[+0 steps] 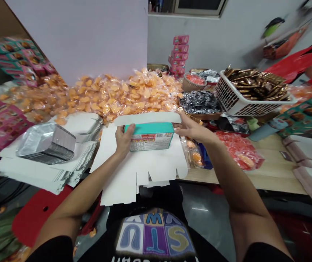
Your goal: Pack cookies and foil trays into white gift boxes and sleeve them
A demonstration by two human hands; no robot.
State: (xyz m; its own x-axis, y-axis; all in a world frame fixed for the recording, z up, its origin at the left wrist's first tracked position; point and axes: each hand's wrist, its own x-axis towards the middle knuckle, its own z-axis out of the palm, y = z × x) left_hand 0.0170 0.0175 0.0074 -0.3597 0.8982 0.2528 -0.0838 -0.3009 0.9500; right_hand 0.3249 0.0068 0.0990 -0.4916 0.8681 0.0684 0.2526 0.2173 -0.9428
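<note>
The left hand (123, 141) clasps the teal carton (151, 142) at its nine o'clock end, likely to steady it over white cardboard blanks (142, 167). At three o'clock, whether the right hand's (193, 129) fingers grip is unclear.

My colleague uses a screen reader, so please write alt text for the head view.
A person's left hand grips one end of a turquoise printed carton, the right hand at its other end, over white cardboard blanks. Behind lies a heap of wrapped orange pieces; nested foil trays sit at left, and a white basket of bronze packets stands at right.
</note>
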